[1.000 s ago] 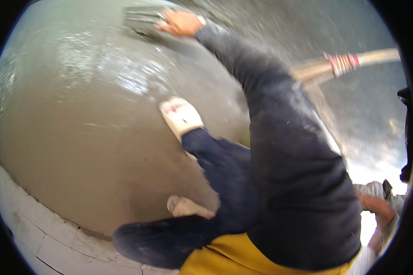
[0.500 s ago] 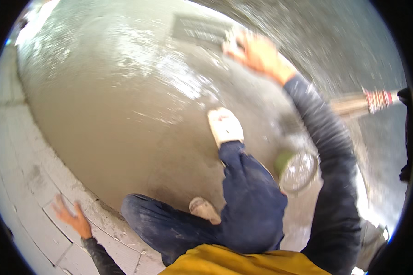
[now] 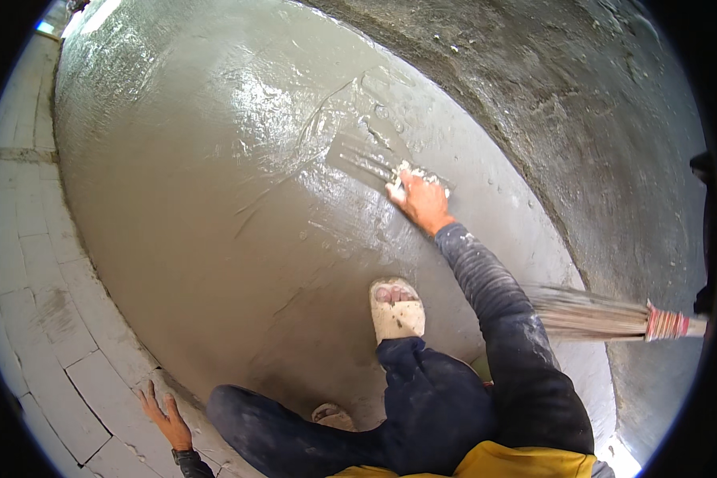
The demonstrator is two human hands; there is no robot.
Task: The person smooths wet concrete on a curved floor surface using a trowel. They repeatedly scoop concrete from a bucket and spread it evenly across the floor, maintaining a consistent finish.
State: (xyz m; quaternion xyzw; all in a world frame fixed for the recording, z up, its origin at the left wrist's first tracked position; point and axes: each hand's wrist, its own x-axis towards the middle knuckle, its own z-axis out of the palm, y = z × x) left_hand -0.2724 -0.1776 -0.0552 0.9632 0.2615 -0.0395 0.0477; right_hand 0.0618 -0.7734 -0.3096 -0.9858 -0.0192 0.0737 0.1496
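Taking the middle of the view as the clock's centre, the flat trowel point(image 3: 352, 156) lies just off it at 12 o'clock, its ribbed blade against the wet grey cement point(image 3: 175, 239). The right hand point(image 3: 424, 202), at 1 o'clock, is closed around the trowel's handle end — the handle itself is mostly hidden, and pale cement is caked by the fingers. From that hand, the blade points toward 10 o'clock. Thin lines run across the cement from the blade toward 8 o'clock, and a shiny patch spreads at 11.

The left hand point(image 3: 167, 421) is at 7 o'clock, fingers spread wide and holding nothing, over the pale blocks point(image 3: 48, 319) that border the cement; whether its palm presses on them I cannot tell.

A cream sandal point(image 3: 397, 312) on one foot stands on the cement toward 5 o'clock, with a second sandal point(image 3: 333, 415), partly covered by the trouser leg, at 6. At 4 o'clock a straw broom point(image 3: 593, 313) — bound in red and white — reaches behind the right sleeve point(image 3: 502, 295). Rough dark grey surface point(image 3: 581, 127) fills 2 o'clock.
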